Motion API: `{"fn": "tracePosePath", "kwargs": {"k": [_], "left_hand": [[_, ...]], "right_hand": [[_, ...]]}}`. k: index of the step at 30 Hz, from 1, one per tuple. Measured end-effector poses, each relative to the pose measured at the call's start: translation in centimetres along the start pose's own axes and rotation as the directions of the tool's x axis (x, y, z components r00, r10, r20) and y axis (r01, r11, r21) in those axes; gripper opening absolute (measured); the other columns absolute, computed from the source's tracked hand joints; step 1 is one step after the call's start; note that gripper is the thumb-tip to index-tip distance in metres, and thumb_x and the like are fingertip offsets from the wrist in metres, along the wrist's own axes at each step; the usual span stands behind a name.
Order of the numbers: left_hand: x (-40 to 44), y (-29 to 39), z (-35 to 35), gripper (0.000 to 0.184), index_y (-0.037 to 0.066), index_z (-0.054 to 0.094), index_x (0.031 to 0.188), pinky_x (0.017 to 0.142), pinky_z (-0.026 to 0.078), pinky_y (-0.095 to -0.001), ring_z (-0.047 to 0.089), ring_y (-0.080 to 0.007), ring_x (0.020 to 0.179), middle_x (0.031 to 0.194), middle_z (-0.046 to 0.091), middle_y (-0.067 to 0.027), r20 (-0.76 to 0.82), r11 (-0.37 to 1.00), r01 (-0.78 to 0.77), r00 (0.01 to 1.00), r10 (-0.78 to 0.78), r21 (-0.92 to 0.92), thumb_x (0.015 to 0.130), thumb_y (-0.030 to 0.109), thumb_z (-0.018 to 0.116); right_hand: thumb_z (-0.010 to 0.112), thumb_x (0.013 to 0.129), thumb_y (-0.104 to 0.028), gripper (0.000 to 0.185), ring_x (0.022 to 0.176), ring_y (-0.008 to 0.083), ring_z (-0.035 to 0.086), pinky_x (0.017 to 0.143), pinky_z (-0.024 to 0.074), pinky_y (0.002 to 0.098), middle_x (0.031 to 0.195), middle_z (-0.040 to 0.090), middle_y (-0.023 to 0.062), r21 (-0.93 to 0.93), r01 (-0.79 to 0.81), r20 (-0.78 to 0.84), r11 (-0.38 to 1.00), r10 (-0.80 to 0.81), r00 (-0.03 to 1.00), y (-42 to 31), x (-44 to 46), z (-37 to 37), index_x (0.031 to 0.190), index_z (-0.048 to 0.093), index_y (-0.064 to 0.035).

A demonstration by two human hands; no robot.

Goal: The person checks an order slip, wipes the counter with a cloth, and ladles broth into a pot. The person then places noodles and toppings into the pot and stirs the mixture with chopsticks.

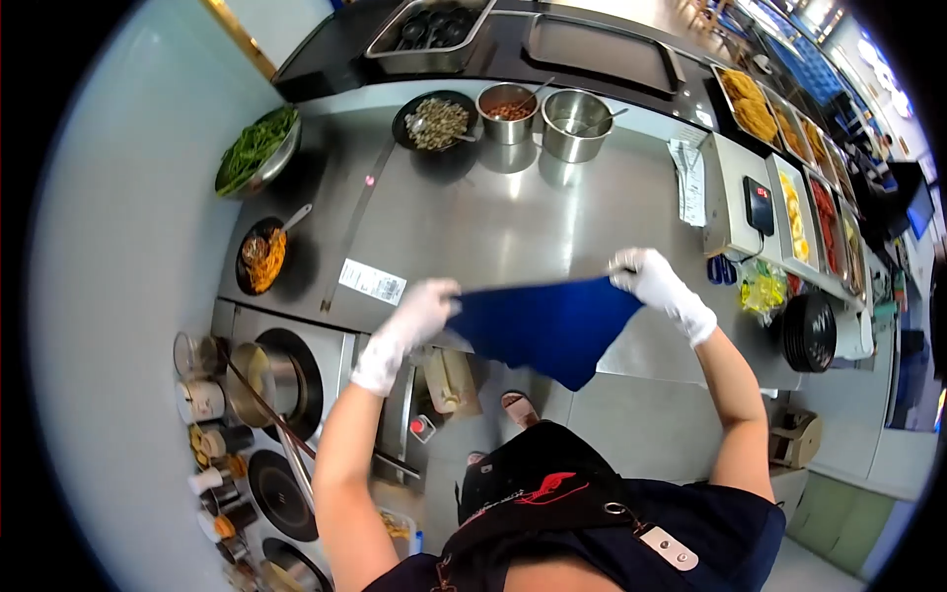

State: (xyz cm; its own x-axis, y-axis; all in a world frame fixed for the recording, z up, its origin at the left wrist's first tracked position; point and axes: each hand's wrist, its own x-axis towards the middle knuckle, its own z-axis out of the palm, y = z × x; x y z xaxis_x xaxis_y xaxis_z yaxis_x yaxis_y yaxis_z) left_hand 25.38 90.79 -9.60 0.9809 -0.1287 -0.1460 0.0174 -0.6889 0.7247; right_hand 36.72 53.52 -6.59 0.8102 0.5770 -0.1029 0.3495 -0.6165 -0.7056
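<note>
Holding blue cloth [546,326] over the bench's [612,212] near edge

The cloth is pinched at its upper corners in the grip of left hand [422,314] and right hand [656,281], apparently so that it hangs spread. Along the bench's far side, steel pots [574,145] and a black bowl [402,129] are lined up, presumably for easy reach.

Before me, a cloth [547,326] stretches between my left hand [422,311] and my right hand [651,281], by the near edge of the counter [473,227]. Along the counter's far side, left to right, stand a bowl of vegetables [280,170], a second bowl [401,126] and two pots [572,148], with a tray [602,54] on the ledge [511,59] behind. A label [372,282] lies left of the cloth; a spoon [296,217] rests in a third bowl [244,268] farther left. Nearer me on the left is the stove [326,355]; to my right stands a stack of dishes [809,333].
</note>
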Motion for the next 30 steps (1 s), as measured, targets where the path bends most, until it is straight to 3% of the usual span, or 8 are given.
{"fn": "tracePosePath", "kwargs": {"k": [5,12,15,18,21,25,27,30], "left_hand": [[7.3,1.3,1.6,0.070,0.005,0.042,0.131,0.088,0.041,-0.0401,0.047,-0.0267,0.114,0.120,0.050,-0.0112,-0.482,0.689,0.371,0.875,-0.035,0.623,0.072,0.028,0.073],[-2.3,-2.7,11.5,0.037,0.007,0.058,0.108,0.072,0.045,-0.0372,0.055,-0.0252,0.093,0.102,0.057,-0.0103,-0.336,0.803,-0.056,0.889,0.311,0.594,0.072,0.018,0.062],[-5.8,-5.2,14.0,0.020,0.005,0.064,0.086,0.076,0.043,-0.0431,0.053,-0.0262,0.086,0.088,0.055,-0.0102,-0.543,0.811,0.296,0.839,0.032,0.504,0.074,0.019,0.055],[-11.9,-5.6,15.7,0.040,-0.003,0.066,0.104,0.085,0.041,-0.0450,0.052,-0.0348,0.104,0.115,0.058,-0.0227,-0.620,0.477,0.643,0.750,-0.231,0.600,0.080,0.023,0.050],[-23.9,-1.7,15.3,0.016,0.009,0.062,0.081,0.068,0.044,-0.0317,0.055,-0.0199,0.077,0.084,0.059,-0.0069,-0.576,0.627,0.588,0.776,-0.258,0.511,0.075,0.022,0.056],[-39.5,-0.6,25.5,0.008,0.009,0.065,0.067,0.054,0.049,-0.0365,0.062,-0.0268,0.063,0.069,0.062,-0.0077,-0.647,0.719,0.691,0.582,-0.493,0.075,0.068,0.017,0.061],[-48.5,2.6,30.4,0.014,0.007,0.068,0.073,0.051,0.050,-0.0377,0.064,-0.0292,0.064,0.072,0.064,-0.0111,-0.174,0.580,0.779,0.622,-0.764,0.240,0.071,0.019,0.061],[-59.3,5.6,42.8,0.023,0.010,0.070,0.079,0.058,0.052,-0.0414,0.068,-0.0257,0.074,0.080,0.069,-0.0099,-0.100,0.326,0.945,0.325,-0.940,0.003,0.080,0.028,0.056]], "right_hand": [[0.066,0.075,-0.013,0.043,0.103,0.0319,0.052,0.089,0.0425,0.0416,0.114,0.055,0.0142,-0.630,-0.001,-0.355,0.776,-0.287,0.890,2.1,9.1,5.0,0.117,0.058,-0.0078],[0.062,0.084,-0.026,0.045,0.121,0.0338,0.044,0.104,0.0300,0.0464,0.131,0.049,0.0174,-0.613,0.153,-0.242,0.775,-0.369,0.897,0.5,6.1,15.7,0.123,0.055,-0.0057],[0.055,0.090,-0.024,0.042,0.124,0.0335,0.043,0.106,0.0283,0.0419,0.133,0.049,0.0180,-0.539,0.196,-0.191,0.819,-0.346,0.919,2.4,6.5,16.4,0.125,0.054,-0.0010],[0.053,0.091,-0.021,0.042,0.120,0.0376,0.046,0.101,0.0359,0.0417,0.131,0.047,0.0238,-0.601,0.222,-0.159,0.768,-0.387,0.908,2.9,7.1,17.1,0.126,0.051,0.0023],[0.053,0.091,-0.022,0.043,0.116,0.0385,0.048,0.099,0.0391,0.0411,0.130,0.047,0.0250,-0.672,0.173,-0.168,0.720,-0.376,0.911,3.5,7.5,17.6,0.126,0.050,0.0043],[0.053,0.091,-0.019,0.038,0.113,0.0372,0.050,0.098,0.0402,0.0418,0.123,0.052,0.0234,-0.614,0.233,-0.317,0.754,-0.506,0.802,-2.5,5.0,20.7,0.121,0.053,0.0046],[0.054,0.089,-0.013,0.034,0.110,0.0365,0.052,0.097,0.0402,0.0409,0.119,0.055,0.0227,-0.510,0.430,-0.277,0.745,-0.616,0.738,-8.1,1.0,24.2,0.118,0.055,0.0049],[0.053,0.088,-0.005,0.027,0.107,0.0305,0.054,0.097,0.0400,0.0376,0.109,0.059,0.0185,-0.168,0.704,-0.106,0.690,-0.723,0.683,-14.7,-7.8,31.9,0.114,0.058,0.0034]]}}
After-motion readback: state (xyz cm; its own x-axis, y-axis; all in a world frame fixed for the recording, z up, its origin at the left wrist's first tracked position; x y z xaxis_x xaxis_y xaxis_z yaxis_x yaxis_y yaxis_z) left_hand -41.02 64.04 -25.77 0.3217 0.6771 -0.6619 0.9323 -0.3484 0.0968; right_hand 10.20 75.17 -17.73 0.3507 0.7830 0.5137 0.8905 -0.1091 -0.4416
